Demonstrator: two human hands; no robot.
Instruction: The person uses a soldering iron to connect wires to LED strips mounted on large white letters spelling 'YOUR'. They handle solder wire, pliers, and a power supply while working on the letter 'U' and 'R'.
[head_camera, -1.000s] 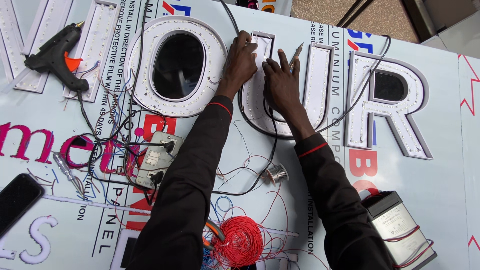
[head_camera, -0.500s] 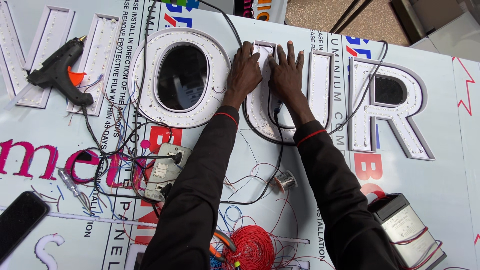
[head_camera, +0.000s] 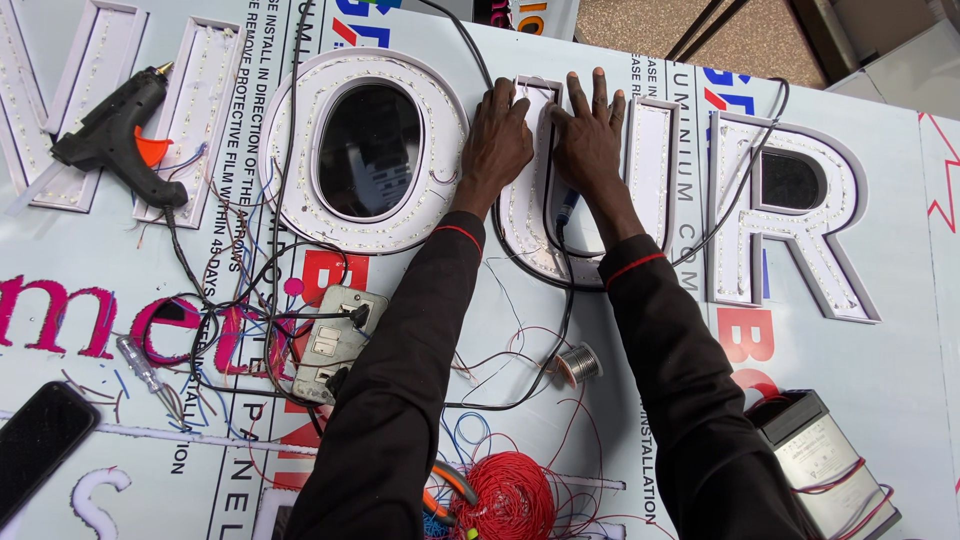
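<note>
1. U-shaped channel letter (head_camera: 640, 170), white with LED dots inside, sits upper centre of frame on the printed sign panel (head_camera: 900, 360). Both hands are on its left stroke.
2. Left hand (head_camera: 497, 145): palm down over the top of the U's left stroke, fingers close together and curled slightly, pressing flat. Not gripping anything that I can see.
3. Right hand (head_camera: 588, 140): just right of the left hand, nearly touching it, flat on the letter, fingers spread a bit and pointing to the top of frame. Nothing clamped in it.
4. Blue-handled tool (head_camera: 566, 205) lies in the U's trough just below the right hand, near the wrist; can't tell what kind.
5. Black cable (head_camera: 560, 330) runs from the U's base down toward lower centre.
6. O-shaped channel letter (head_camera: 435, 120) is just left of the left hand; R-shaped channel letter (head_camera: 800, 240) to the right of the U.
7. Solder spool (head_camera: 579, 364) sits between the forearms, lower centre.
8. Red wire coil (head_camera: 512, 497) at bottom centre, loose strands around it.
9. Grey socket strip (head_camera: 335, 340) left of the left sleeve, tangled in wires.
10. Black glue gun (head_camera: 115, 135) upper left, lying across another letter.
11. Screwdriver (head_camera: 142, 365) and black phone (head_camera: 40, 440) lower left.
12. Grey power supply box (head_camera: 825, 460) lower right, wires attached.
</note>
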